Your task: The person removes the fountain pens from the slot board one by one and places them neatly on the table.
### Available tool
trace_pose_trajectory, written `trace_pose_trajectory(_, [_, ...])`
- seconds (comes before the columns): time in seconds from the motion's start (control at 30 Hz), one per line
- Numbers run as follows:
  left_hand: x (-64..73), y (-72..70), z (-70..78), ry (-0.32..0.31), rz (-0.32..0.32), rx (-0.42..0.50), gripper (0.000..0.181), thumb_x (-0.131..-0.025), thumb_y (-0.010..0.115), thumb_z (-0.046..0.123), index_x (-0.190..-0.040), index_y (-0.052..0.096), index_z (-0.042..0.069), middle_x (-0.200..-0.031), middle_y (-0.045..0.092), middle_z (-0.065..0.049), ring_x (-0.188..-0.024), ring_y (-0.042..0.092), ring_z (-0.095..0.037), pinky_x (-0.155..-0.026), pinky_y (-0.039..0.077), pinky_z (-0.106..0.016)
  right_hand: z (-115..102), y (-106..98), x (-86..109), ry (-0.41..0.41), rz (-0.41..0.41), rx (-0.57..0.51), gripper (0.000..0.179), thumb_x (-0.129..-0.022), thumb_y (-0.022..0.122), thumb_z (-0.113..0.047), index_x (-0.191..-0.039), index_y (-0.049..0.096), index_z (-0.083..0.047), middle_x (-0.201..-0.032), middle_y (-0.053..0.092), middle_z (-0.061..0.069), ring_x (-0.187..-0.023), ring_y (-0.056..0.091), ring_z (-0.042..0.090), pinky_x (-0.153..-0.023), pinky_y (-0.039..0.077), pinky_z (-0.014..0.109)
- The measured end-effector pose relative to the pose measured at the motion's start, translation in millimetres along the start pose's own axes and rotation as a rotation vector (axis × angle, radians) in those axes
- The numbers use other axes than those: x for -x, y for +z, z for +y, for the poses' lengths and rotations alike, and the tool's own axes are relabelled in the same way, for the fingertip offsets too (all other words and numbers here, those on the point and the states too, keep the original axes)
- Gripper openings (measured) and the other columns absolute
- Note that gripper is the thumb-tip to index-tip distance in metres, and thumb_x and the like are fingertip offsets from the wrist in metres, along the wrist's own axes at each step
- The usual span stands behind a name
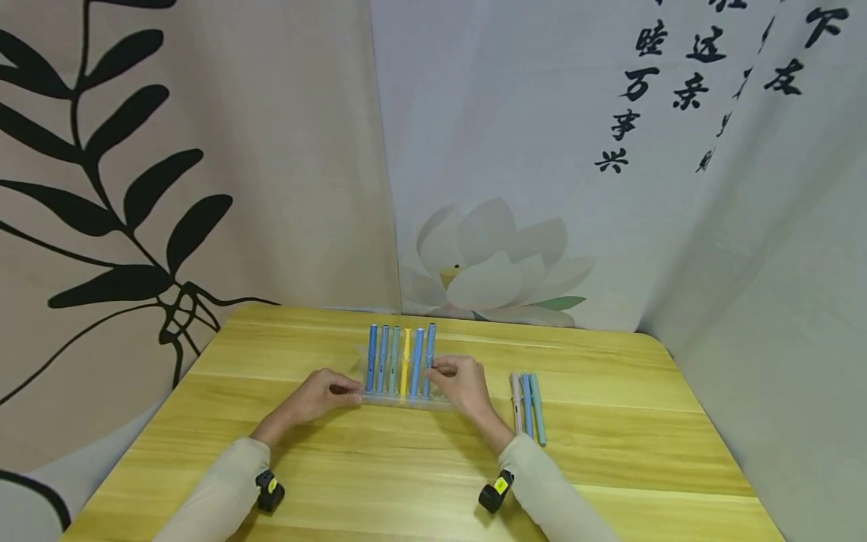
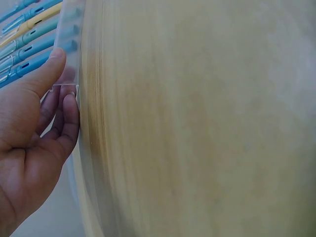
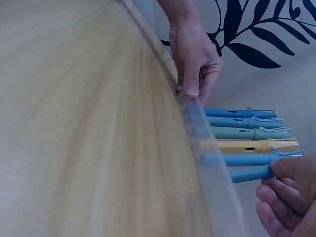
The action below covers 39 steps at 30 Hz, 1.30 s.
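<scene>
A clear plastic pen stand (image 1: 436,405) sits toward the back of the table, with a row of upright pens in it. From the left come a dark blue pen (image 1: 372,357), a blue one, a green pen (image 1: 394,357), a yellow pen (image 1: 406,363) and another blue one. My left hand (image 1: 323,395) grips the stand's left end, thumb over the edge and fingers beneath it in the left wrist view. At the right end of the row, my right hand (image 1: 463,382) pinches a blue pen (image 3: 251,174) between thumb and fingers. That pen stands upright beside the others.
To the right of my right hand lie three more pens on the wooden table (image 1: 609,421): a pale pinkish pen (image 1: 517,403), a blue pen (image 1: 527,406) and a green pen (image 1: 538,410). Behind the table hangs a printed curtain (image 1: 515,150).
</scene>
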State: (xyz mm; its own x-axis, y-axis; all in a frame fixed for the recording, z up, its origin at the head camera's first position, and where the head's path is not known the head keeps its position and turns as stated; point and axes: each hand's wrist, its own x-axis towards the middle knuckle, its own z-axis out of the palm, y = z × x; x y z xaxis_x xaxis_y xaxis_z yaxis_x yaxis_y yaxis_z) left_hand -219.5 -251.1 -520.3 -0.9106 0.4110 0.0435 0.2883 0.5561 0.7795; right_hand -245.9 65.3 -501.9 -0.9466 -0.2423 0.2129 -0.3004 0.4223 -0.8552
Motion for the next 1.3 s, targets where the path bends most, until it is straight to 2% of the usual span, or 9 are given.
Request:
trace_pose_trajectory(0.17, [0.2,-0.9,1.7,0.014,0.006,0.002,0.031,-0.096,0.073,0.024,-0.117,0.076,0.001,-0.115,0.075,-0.012,-0.1,0.07,-0.022,-0.08,0.056,-0.026,-9,-7,-0.4,0.013,0.016,-0.001,0.021,-0.095,0.075,-0.022,-0.109,0.079,-0.007,-0.098,0.078,0.005,-0.086,0.074,0.016,-0.077,0.06,0.035])
trace_pose_trajectory(0.47, [0.4,0.2,2.1,0.012,0.003,0.005,0.032,-0.096,0.073,0.024,-0.117,0.076,0.001,-0.115,0.075,-0.013,-0.1,0.07,-0.023,-0.08,0.056,-0.026,-16,-20,5.5,0.001,0.024,0.006,0.021,-0.095,0.076,-0.025,-0.109,0.079,-0.01,-0.098,0.078,0.003,-0.087,0.074,0.016,-0.077,0.06,0.034])
trace_pose_trajectory(0.8, [0.4,-0.6,3.3,0.01,0.001,0.021,0.031,-0.096,0.073,0.023,-0.117,0.076,0.0,-0.115,0.075,-0.014,-0.099,0.07,-0.022,-0.079,0.055,-0.025,-13,-39,14.3,0.021,0.07,0.03,0.019,-0.092,0.079,-0.022,-0.108,0.08,-0.011,-0.096,0.078,0.001,-0.087,0.074,0.016,-0.079,0.06,0.035])
trace_pose_trajectory(1.03, [0.8,-1.4,3.8,0.017,0.002,0.008,0.032,-0.097,0.072,0.024,-0.117,0.076,0.0,-0.116,0.074,-0.014,-0.101,0.07,-0.023,-0.08,0.055,-0.025,-8,-53,20.4,0.034,0.107,0.007,0.018,-0.091,0.08,-0.02,-0.107,0.08,-0.011,-0.094,0.078,0.001,-0.084,0.073,0.015,-0.076,0.06,0.033])
trace_pose_trajectory(1.3, [0.1,1.2,2.8,0.013,0.012,-0.009,0.03,-0.097,0.073,0.024,-0.116,0.076,0.001,-0.116,0.075,-0.014,-0.099,0.07,-0.017,-0.08,0.056,-0.026,-1,-75,30.9,0.03,0.126,0.021,0.019,-0.092,0.079,-0.021,-0.107,0.08,-0.01,-0.094,0.078,0.002,-0.085,0.073,0.015,-0.074,0.059,0.029])
